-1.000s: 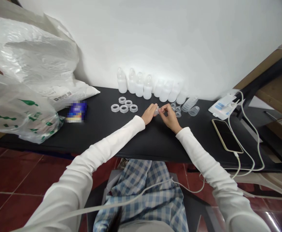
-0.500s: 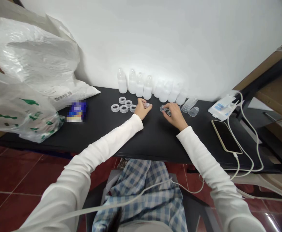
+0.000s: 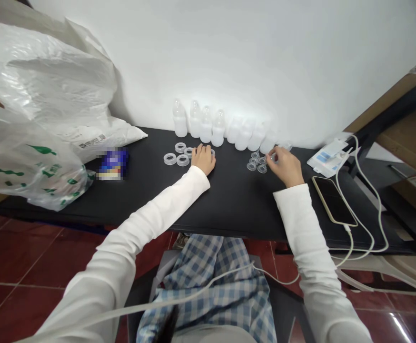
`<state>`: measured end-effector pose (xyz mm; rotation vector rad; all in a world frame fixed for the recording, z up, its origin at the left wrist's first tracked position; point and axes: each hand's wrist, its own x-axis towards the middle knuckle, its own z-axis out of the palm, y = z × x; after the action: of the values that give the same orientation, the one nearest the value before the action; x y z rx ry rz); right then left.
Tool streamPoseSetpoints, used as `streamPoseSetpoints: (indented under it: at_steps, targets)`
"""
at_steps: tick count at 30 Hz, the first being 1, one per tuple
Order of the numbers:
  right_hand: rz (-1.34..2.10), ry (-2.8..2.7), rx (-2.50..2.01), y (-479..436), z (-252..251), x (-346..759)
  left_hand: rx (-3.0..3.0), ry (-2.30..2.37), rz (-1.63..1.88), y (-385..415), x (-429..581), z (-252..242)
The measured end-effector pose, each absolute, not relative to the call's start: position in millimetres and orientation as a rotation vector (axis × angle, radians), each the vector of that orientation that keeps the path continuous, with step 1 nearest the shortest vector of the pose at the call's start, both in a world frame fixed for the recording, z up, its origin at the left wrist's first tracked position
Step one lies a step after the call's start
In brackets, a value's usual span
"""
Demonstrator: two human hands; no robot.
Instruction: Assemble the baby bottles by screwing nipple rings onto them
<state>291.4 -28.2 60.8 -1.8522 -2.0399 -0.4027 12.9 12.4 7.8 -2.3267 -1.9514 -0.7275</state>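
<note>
My left hand (image 3: 203, 160) is palm down, its fingers curled over the group of white bottle collar rings (image 3: 183, 160). Part of a ring (image 3: 212, 153) shows by its right side; the fingertips are mostly hidden. Farther right, my right hand (image 3: 285, 166) has thumb and fingers bent together at the clear bottle caps (image 3: 286, 145), which it largely covers. Several clear silicone teats (image 3: 252, 166) lie just left of it. Behind stand baby bottles with clear domed tops (image 3: 205, 126) and, to their right, several white bottles without those tops (image 3: 243, 136).
A large white plastic bag (image 3: 51, 71) and a green-printed bag (image 3: 36, 166) fill the left, beside a blue packet (image 3: 113, 164). At right lie a phone (image 3: 333, 200) on a white cable and a white-and-blue box (image 3: 327, 157). A wall (image 3: 247, 57) borders the black table (image 3: 229, 205).
My left hand has moved slightly left and turned palm down over the rings. My right hand has shifted right from the teats to the clear caps, uncovering the teats.
</note>
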Motion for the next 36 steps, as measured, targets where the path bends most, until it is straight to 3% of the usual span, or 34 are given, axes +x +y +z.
streamPoseSetpoints:
  at_steps: [10, 18, 25, 32, 36]
  targets:
    - [-0.376, -2.081, -2.204, -28.9, 60.8, 304.9, -2.171, -2.046, -0.561, 18.1, 3.6, 10.8]
    - [-0.395, -2.137, -2.243, -26.9, 52.9, 306.8, -2.102, -2.122, -0.616, 24.0, 0.3, 10.3]
    - [-0.644, -1.983, -1.808, -25.4, 67.3, 273.7, -2.027, -2.183, -0.654, 25.2, 1.9, 4.3]
    - [-0.390, -2.217, -1.293, 24.3, 94.4, 167.4, -2.037, -2.231, -0.632, 24.5, 0.0, 3.1]
    - [-0.299, -2.181, -1.258, 79.1, 95.7, 127.5, -2.034, -2.263, -0.575, 22.6, 0.4, 7.4]
